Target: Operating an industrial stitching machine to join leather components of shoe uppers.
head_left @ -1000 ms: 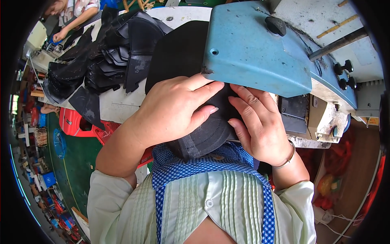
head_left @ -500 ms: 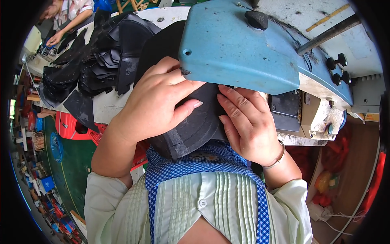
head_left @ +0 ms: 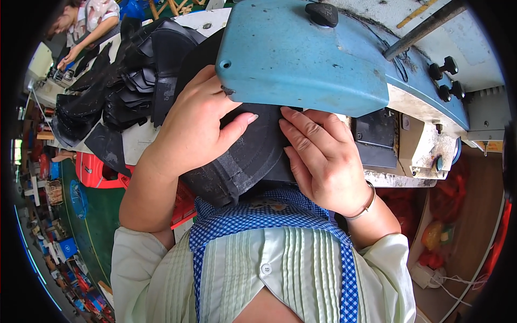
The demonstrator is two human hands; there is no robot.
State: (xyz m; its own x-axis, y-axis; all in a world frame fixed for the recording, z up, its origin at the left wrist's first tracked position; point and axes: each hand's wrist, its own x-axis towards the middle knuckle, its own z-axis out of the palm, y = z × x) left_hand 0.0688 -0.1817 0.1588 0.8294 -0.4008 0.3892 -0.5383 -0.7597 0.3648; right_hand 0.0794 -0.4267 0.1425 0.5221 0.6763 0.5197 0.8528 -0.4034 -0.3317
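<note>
A black, leather-like curved piece (head_left: 233,168) with a scuffed strip across it lies under the blue machine head (head_left: 301,64), its near end against my apron. My left hand (head_left: 189,121) rests on the piece's left part. Its thumb is stretched out over the surface and apart from the fingers, whose tips are hidden by the machine head. On the piece's right edge, my right hand (head_left: 326,156) lies with fingers stretched nearly flat, fingertips just below the machine head and the thumb lower down. The spot where the machine meets the piece is covered.
Stacked black pieces (head_left: 134,81) cover the white table to the left. A red plastic crate (head_left: 97,169) stands below its edge. Black knobs (head_left: 444,81) and a metal rod (head_left: 423,32) are on the machine's right. A co-worker's arm (head_left: 89,40) shows at the upper left.
The view has shifted slightly, so the machine head appears farther up and left. My left thumb has moved up along the black piece, baring more of its strip. My right hand stays at the edge.
</note>
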